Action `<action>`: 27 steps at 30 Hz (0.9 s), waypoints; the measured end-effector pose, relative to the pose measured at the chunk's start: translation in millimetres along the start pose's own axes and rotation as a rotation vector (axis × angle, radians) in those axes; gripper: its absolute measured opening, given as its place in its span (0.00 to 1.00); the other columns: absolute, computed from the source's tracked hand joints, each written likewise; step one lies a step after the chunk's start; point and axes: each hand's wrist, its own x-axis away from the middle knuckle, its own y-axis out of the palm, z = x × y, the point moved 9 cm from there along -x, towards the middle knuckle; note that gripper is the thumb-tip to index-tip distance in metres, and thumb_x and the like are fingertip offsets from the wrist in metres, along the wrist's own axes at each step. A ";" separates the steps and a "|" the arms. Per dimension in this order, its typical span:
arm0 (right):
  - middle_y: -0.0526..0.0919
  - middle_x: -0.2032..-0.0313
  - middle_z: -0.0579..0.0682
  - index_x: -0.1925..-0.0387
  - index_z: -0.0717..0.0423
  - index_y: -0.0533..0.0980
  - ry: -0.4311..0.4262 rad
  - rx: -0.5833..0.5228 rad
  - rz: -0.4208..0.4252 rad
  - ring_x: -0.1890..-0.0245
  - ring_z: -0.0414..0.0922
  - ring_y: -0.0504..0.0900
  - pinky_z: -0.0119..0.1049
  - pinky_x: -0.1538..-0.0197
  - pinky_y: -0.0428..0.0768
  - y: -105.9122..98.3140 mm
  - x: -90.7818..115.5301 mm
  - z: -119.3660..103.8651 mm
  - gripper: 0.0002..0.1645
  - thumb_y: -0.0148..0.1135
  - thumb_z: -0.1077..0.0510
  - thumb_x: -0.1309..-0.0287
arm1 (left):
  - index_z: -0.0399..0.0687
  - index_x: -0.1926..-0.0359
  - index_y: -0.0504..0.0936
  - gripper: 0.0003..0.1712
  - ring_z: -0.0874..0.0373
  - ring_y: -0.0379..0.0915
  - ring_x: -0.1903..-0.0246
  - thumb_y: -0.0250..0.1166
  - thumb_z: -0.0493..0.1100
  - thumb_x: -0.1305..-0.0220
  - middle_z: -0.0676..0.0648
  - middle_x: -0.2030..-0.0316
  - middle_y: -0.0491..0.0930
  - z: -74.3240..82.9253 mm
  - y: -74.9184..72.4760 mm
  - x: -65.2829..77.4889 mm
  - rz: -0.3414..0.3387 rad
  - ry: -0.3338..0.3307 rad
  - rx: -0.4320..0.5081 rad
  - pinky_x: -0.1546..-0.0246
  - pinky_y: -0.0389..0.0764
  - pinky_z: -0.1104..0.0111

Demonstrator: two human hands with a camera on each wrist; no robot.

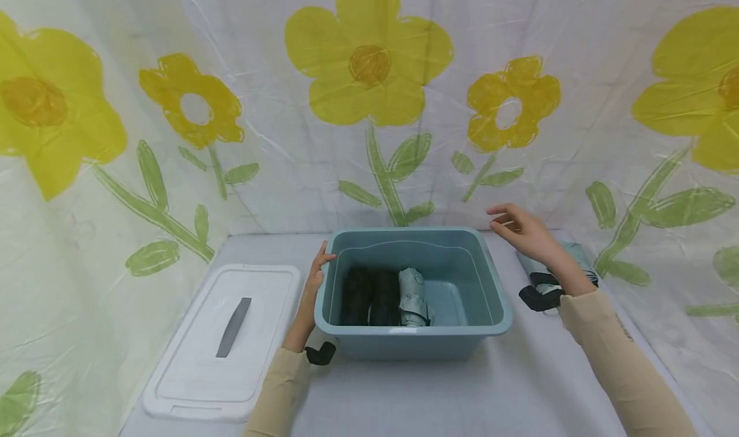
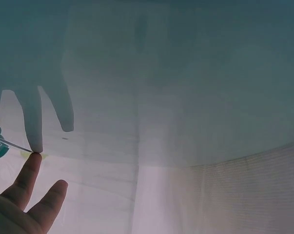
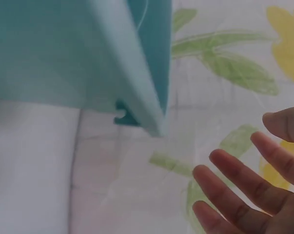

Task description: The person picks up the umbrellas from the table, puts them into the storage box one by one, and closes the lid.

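A teal plastic bin (image 1: pixel 412 342) stands open in the middle of the table. Inside lie two black folded umbrellas (image 1: pixel 369 296) and a grey-green folded one (image 1: pixel 411 291), side by side at the left. My left hand (image 1: pixel 316 276) rests against the bin's left wall, thumb at the rim; in the left wrist view its straight fingers (image 2: pixel 27 187) touch the wall (image 2: pixel 186 73). My right hand (image 1: pixel 519 230) hovers open beside the bin's back right corner (image 3: pixel 142 112), fingers (image 3: pixel 244 187) relaxed and holding nothing. Another grey-green folded umbrella (image 1: pixel 580 257) with a black strap lies on the table under my right forearm.
The bin's white lid (image 1: pixel 222 341) with a grey handle lies flat on the table to the left. A flowered white sheet (image 1: pixel 369 103) hangs close behind and along both sides. The grey table (image 1: pixel 462 398) runs bare toward me in front of the bin.
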 end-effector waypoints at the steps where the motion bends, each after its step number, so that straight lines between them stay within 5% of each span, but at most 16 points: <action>1: 0.74 0.49 0.66 0.42 0.58 0.66 -0.002 0.005 0.006 0.52 0.63 0.76 0.58 0.52 0.74 -0.6 1.0 2.3 0.24 0.50 0.49 0.34 | 0.26 0.38 0.57 0.24 0.43 0.27 0.29 0.28 0.35 0.31 0.39 0.28 0.34 -0.1 -0.1 -0.2 0.000 -0.001 0.000 0.37 0.38 0.40; 21: 0.72 0.47 0.68 0.44 0.66 0.67 -0.044 0.139 0.061 0.50 0.66 0.72 0.59 0.52 0.72 6.2 11.2 42.1 0.22 0.53 0.59 0.36 | 0.26 0.39 0.57 0.24 0.43 0.28 0.29 0.28 0.33 0.31 0.39 0.28 0.35 4.2 1.3 1.3 0.006 0.007 -0.013 0.37 0.38 0.40; 27: 0.72 0.47 0.70 0.45 0.68 0.68 0.000 0.162 0.063 0.49 0.66 0.71 0.60 0.50 0.70 8.1 15.7 55.5 0.22 0.53 0.59 0.37 | 0.25 0.39 0.56 0.24 0.42 0.27 0.29 0.28 0.32 0.31 0.38 0.28 0.35 4.8 1.5 1.4 0.004 0.007 -0.013 0.37 0.38 0.40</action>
